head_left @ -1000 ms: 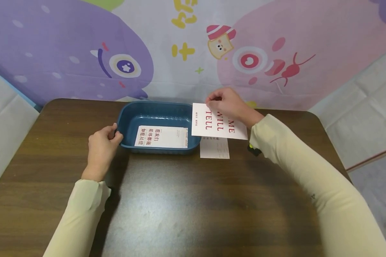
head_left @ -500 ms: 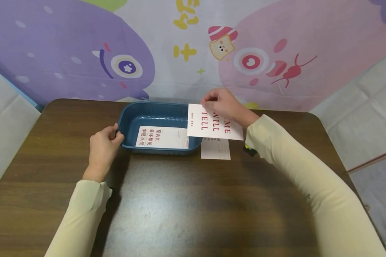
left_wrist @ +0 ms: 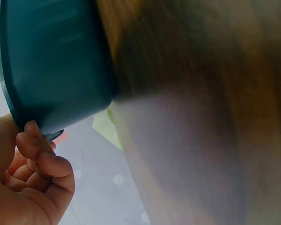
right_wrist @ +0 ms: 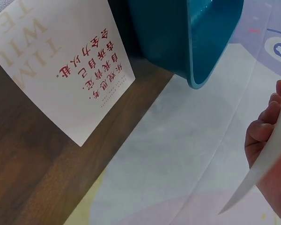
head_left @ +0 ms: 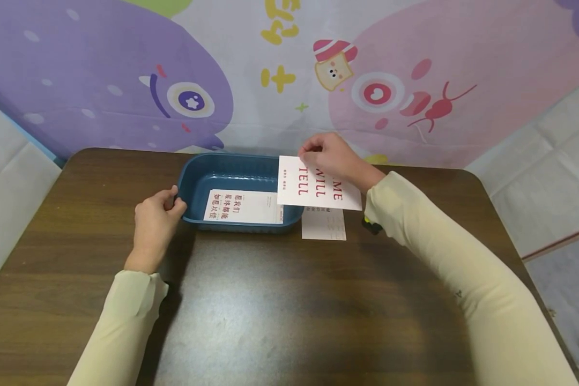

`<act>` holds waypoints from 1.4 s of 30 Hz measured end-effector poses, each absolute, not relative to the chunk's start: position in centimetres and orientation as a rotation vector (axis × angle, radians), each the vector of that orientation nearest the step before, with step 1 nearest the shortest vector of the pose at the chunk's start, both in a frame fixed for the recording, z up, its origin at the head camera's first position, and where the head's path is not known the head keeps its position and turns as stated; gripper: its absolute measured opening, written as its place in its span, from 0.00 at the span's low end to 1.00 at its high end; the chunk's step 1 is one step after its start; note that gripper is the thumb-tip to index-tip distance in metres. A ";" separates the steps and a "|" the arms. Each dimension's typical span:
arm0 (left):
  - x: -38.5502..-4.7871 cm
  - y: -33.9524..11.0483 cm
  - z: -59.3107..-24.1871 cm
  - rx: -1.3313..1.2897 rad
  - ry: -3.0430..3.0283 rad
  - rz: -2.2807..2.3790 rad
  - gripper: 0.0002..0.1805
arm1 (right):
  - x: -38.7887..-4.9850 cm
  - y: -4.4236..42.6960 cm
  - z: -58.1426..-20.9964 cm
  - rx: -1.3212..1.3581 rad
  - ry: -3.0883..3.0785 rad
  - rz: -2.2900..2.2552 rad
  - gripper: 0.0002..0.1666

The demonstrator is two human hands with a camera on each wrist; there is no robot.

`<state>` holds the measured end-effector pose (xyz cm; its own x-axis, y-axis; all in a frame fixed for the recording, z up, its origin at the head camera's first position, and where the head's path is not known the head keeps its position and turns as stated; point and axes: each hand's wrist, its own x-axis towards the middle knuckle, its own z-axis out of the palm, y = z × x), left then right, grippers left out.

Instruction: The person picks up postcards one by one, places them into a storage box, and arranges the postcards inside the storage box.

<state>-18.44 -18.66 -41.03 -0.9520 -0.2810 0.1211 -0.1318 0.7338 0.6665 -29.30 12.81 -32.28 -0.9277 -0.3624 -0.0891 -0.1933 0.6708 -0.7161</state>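
Note:
A blue plastic bin [head_left: 241,228] stands at the back of the table, with a white printed card [head_left: 258,208] lying in it. My left hand [head_left: 156,228] pinches the bin's left rim; in the left wrist view that hand [left_wrist: 35,171] is at the rim's corner. Between thumb and fingers, my right hand [head_left: 335,161] pinches the far edge of a white card [head_left: 313,193] with red "TELL" lettering, above the bin's right end. Edge-on in the right wrist view, the held card [right_wrist: 255,176] partly hides the fingers. Another printed card [head_left: 324,228] lies on the table, half covered from above.
The dark wooden table [head_left: 251,311] carries the bin and the loose card. Right behind its far edge hangs a cartoon-printed cloth [head_left: 280,118]. A pale wall panel [head_left: 550,161] stands on the right side.
My right hand has shifted a little to the left with the card, which now overlaps more of the bin's right end. The left hand keeps its hold on the rim.

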 end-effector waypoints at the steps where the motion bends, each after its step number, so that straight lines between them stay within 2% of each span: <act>1: -18.4 -18.7 -41.0 0.327 -2.721 -1.021 0.17 | -29.3 12.8 -32.3 -0.453 2.663 -1.101 0.12; 42: -18.4 -18.7 -41.2 0.292 -2.705 -1.035 0.19 | -29.3 9.7 -32.6 -0.497 2.631 -1.097 0.12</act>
<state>-18.44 -18.73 -41.18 -0.9536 -0.2655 0.1419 -0.1029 0.7306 0.6750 -29.26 9.67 -32.63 -0.9114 -0.4005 -0.0950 -0.2143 0.6588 -0.7211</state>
